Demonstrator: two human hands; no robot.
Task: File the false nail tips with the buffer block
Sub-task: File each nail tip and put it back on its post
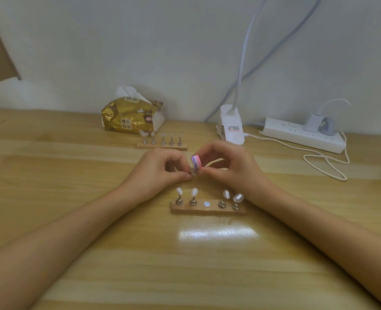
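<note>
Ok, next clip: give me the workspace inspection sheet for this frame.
Surface: wooden table, glare patch near the front.
Job's things: near stand carries four nail tips, middle spot empty; far stand carries five; buffer block against a held tip.
Clutter: tissue pack.
Grippers: left hand pinches that tip; right hand grips the block.
Cables: white cable loops beside the power strip.
Surroundings: pale wall, clip lamp at the table's back.

Open tabletop (62, 171) runs wide on the left and along the near edge. A wooden stand (208, 210) with upright nail tips (194, 192) sits just below the left hand (160, 168) and right hand (227, 166). Behind them, a second stand (162, 147), tissue pack (129, 117) and lamp clamp (231, 126) line the back. A power strip (301, 135) and looped cable (343, 178) crowd the right.
</note>
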